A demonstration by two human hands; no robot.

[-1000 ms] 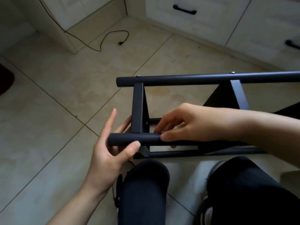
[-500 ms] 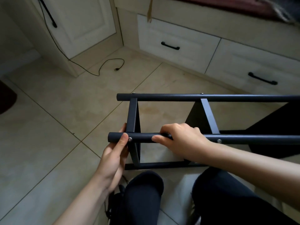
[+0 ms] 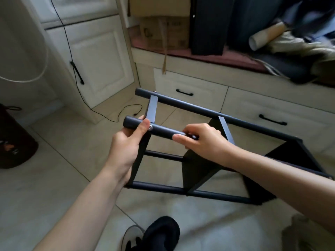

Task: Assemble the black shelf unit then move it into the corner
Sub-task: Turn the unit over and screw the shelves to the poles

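Shelf unit: the black shelf unit point(image 3: 199, 156) lay on its side, tilted, held above the tiled floor point(image 3: 54, 178) in front of the person; its four round poles ran left to right, joined by flat cross pieces and dark panels.
Near pole: the near top pole point(image 3: 159, 130) carried a silver screw point(image 3: 150, 127) close to its left end (the screw sat just beside the left thumb).
Left hand: the left hand point(image 3: 126, 142) gripped the left end of the near top pole; fingers curled round it from behind, thumb pressed over the front.
Right hand: the right hand point(image 3: 203, 140) held the same pole further right; fingers wrapped over the top, thumb lying along the front of the pole.
Far pole: the far top pole point(image 3: 190, 106) ran parallel behind, touched by neither hand.
Surroundings: cream drawers point(image 3: 190, 93) with black handles stood behind the shelf unit; a black cable point(image 3: 116, 113) trailed across the floor near a cupboard door point(image 3: 101, 66); a cardboard box point(image 3: 163, 33) sat on the bench above; a dark basket point(image 3: 14, 142) stood at the left edge.
Below: a shoe point(image 3: 130, 238) and a dark trouser leg point(image 3: 161, 232) showed at the bottom.
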